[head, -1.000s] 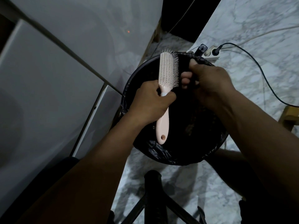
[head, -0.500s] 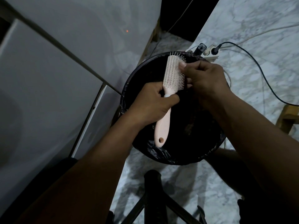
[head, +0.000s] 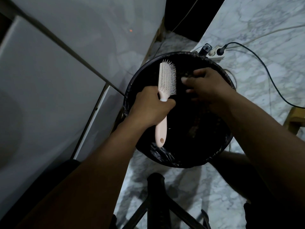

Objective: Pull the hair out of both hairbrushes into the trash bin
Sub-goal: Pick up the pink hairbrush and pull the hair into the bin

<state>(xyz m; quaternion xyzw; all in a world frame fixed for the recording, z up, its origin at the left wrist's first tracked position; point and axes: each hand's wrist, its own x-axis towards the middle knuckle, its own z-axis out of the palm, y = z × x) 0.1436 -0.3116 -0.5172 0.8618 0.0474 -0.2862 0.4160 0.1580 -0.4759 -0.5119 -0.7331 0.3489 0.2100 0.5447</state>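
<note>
Below, in the head view, the left hand (head: pixel 151 107) is gripping a pale pink hairbrush (head: pixel 165 90) at the neck where handle meets head, fingers wrapped tight around it. The brush is standing nearly upright in the frame, bristles facing right, handle end with its small hole pointing down toward the near rim. It is hanging over the open mouth of the trash bin (head: pixel 137 76), a round black bin lined with a dark plastic bag whose crumpled edge is folding over the near rim.

The right hand (head: pixel 208 86) is hovering just beside the bristles, apart from them, over the far half of the bin. Its fingers are curling inward and blurring with motion; whether they are pinching hair I cannot tell, the interior being too dark. Hair on the brush itself is too fine to make out.

The bin is sitting on a marble-patterned floor (head: pixel 257 76). Just past its far rim a white power strip (head: pixel 216 52) is lying with a black cable (head: pixel 264 66) plugged in and trailing off to the right. A grey panelled surface (head: pixel 49 80) is filling the left side. A dark stool frame (head: pixel 156 195) is showing at the bottom centre.
</note>
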